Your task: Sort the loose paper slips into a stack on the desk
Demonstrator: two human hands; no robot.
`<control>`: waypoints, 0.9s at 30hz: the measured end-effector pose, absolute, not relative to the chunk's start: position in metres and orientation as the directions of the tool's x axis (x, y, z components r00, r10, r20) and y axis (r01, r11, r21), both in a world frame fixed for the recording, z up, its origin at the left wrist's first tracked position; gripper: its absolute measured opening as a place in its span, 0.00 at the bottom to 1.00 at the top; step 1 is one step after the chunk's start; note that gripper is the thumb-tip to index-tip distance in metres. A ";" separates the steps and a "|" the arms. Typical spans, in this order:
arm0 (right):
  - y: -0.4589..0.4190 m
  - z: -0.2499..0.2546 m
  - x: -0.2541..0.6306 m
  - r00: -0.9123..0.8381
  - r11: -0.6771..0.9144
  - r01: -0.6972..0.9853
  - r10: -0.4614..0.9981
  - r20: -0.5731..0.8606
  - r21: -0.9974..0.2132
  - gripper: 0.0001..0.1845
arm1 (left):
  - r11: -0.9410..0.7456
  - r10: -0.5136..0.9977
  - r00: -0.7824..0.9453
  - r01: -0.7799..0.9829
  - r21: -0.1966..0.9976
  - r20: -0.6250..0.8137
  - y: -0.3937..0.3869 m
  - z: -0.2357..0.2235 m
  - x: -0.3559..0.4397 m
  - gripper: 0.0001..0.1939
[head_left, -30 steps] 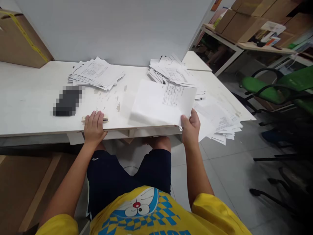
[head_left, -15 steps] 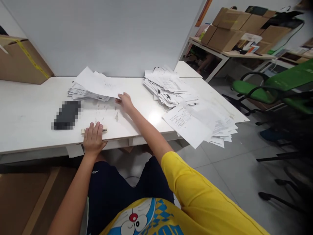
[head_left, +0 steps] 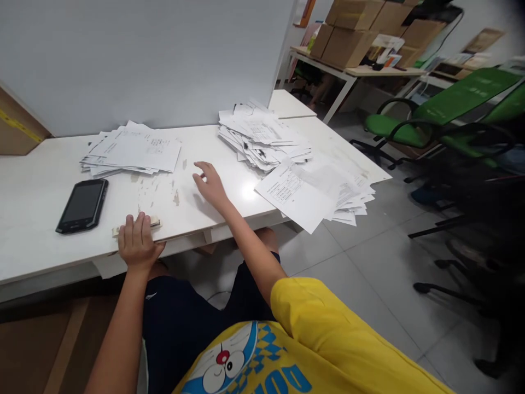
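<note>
My left hand [head_left: 136, 241] lies over a small cream stapler [head_left: 155, 222] at the table's front edge, its fingers together across the top and hiding most of it. Just left of that hand is a black rugged phone [head_left: 83, 205]. My right hand [head_left: 210, 186] hovers above the table, open and holding nothing, with fingers apart and slightly bent. To its left, near the panel, sits a stack of printed papers [head_left: 135, 150]. A thicker, untidy paper pile [head_left: 262, 134] stands to its right, and more loose sheets [head_left: 301, 191] fan out over the right front edge.
A grey-white panel [head_left: 135, 60] rises behind the table, with a cardboard box [head_left: 18, 128] at the left. Green chairs [head_left: 435, 109] and a desk with cardboard boxes [head_left: 348, 44] are on the right. An open carton [head_left: 36, 345] is below left.
My right hand has let go of the top sheet, which now lies on the left stack. The view has turned a little to the right. My left hand stays on the stapler.
</note>
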State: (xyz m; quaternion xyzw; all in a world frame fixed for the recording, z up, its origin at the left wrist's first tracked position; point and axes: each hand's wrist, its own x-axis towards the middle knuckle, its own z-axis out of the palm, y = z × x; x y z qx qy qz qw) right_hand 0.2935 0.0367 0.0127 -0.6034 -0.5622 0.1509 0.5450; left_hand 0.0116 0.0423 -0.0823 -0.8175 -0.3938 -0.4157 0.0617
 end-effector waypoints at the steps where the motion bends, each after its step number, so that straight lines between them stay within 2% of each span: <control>1: 0.013 0.015 0.309 0.314 0.246 0.580 0.812 0.492 -0.776 0.21 | -0.686 0.592 0.342 0.689 0.233 0.730 0.042 -0.082 0.012 0.34; 3: -0.036 0.022 0.352 0.360 0.131 0.716 0.773 0.522 -0.686 0.20 | -0.695 0.579 0.340 0.681 0.231 0.741 0.041 -0.083 0.013 0.36; 5: -0.079 0.032 0.405 0.486 -0.106 0.762 0.746 0.456 -0.639 0.21 | -0.691 0.579 0.326 0.683 0.237 0.748 0.040 -0.082 0.014 0.37; 7: -0.112 0.041 0.457 0.632 -0.380 0.729 0.694 0.346 -0.569 0.25 | -0.679 0.600 0.303 0.683 0.270 0.741 0.038 -0.079 0.017 0.36; 9: -0.134 0.045 0.497 0.705 -0.583 0.687 0.680 0.202 -0.434 0.33 | -0.672 0.617 0.291 0.678 0.298 0.731 0.036 -0.074 0.020 0.35; 12: -0.148 0.043 0.528 0.750 -0.732 0.637 0.661 -0.024 -0.242 0.50 | -0.672 0.636 0.308 0.672 0.311 0.708 0.032 -0.067 0.023 0.34; 13: -0.150 0.041 0.532 0.756 -0.750 0.629 0.651 -0.061 -0.205 0.51 | -0.670 0.648 0.310 0.667 0.327 0.695 0.031 -0.065 0.024 0.33; 15: -0.149 0.037 0.535 0.758 -0.756 0.631 0.649 -0.071 -0.174 0.47 | -0.662 0.676 0.305 0.650 0.372 0.671 0.028 -0.063 0.024 0.32; 18: -0.146 0.033 0.535 0.740 -0.728 0.654 0.672 -0.029 -0.206 0.40 | -0.676 0.663 0.315 0.642 0.363 0.679 0.026 -0.063 0.023 0.33; 21: -0.146 0.036 0.535 0.700 -0.651 0.685 0.713 0.045 -0.327 0.31 | -0.703 0.629 0.340 0.632 0.326 0.699 0.027 -0.067 0.020 0.38; 24: -0.152 0.046 0.534 0.651 -0.534 0.708 0.748 0.132 -0.462 0.19 | -0.689 0.660 0.282 0.598 0.410 0.696 0.031 -0.075 0.015 0.41; 27: -0.158 0.058 0.527 0.640 -0.427 0.659 0.751 0.163 -0.619 0.12 | -0.638 0.694 0.202 0.617 0.461 0.691 0.030 -0.087 0.017 0.42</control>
